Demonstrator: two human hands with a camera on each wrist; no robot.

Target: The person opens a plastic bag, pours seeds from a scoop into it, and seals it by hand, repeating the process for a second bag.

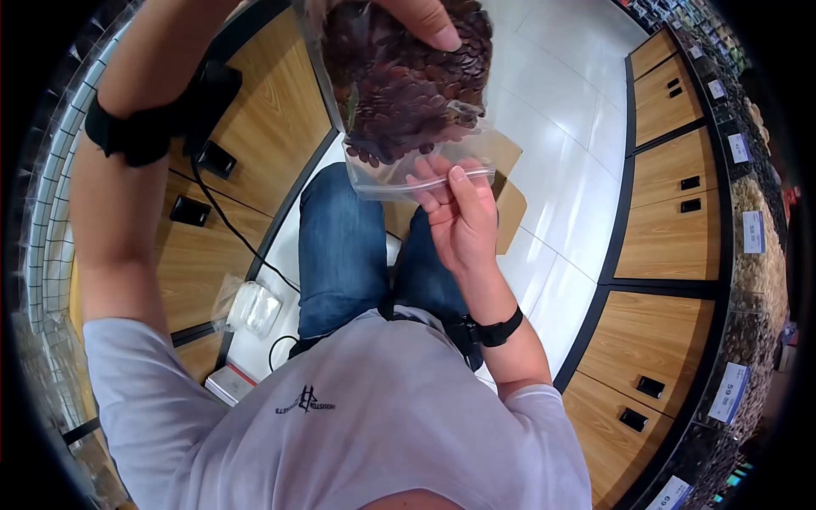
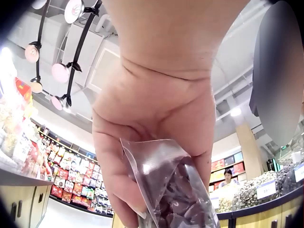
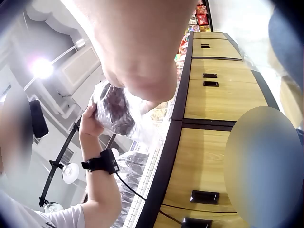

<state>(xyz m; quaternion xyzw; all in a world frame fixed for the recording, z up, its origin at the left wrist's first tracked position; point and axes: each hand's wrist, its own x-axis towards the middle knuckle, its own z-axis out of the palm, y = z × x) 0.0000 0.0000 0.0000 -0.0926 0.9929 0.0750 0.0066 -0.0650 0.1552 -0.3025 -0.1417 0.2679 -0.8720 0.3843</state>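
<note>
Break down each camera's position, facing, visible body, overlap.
Head: on head, facing forward, down at bag; shirt, jeans, left hand, right hand show.
Left wrist: on wrist, past left hand to bag, shelves, lights.
Right wrist: on wrist, past right hand to bag, cabinets; left arm shows.
Head and right wrist share both hands.

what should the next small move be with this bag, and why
Probably slide the right hand along the zip strip, pressing as it goes: its thumb already lies at the strip, while the left hand holds the bag by the part filled with dark pieces. I can't tell whether the strip is sealed, so pressing seems sensible.
</note>
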